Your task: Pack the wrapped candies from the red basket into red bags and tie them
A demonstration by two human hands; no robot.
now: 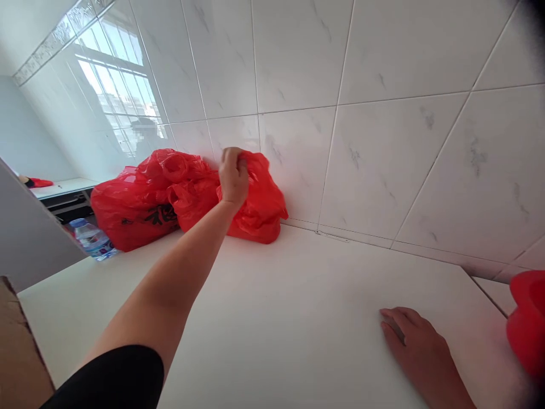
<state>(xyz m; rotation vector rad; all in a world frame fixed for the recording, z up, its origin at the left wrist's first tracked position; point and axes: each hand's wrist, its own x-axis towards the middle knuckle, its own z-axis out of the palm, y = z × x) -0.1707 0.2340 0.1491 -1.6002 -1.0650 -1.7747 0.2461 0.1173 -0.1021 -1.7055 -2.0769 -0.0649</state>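
Observation:
My left hand (234, 175) reaches to the back of the white table (298, 318) and is closed on the top of a red plastic bag (261, 199). The bag's thin upper part is drawn up in the fingers, while its lower part rests against the tabletop. What lies inside the bag is hidden. Resting on the table at the right, my right hand (419, 341) is empty, with thumb and fingers apart. Left of the gripped bag sits a larger, full red plastic bag (136, 199) with black print and bunched handles.
A plastic bottle (92, 240) with a blue cap stands by the large bag, near a grey partition (38, 233). White tiles (298, 153) line the wall behind. A red object (530, 324) is at the right edge; brown cardboard (19, 352) is at lower left.

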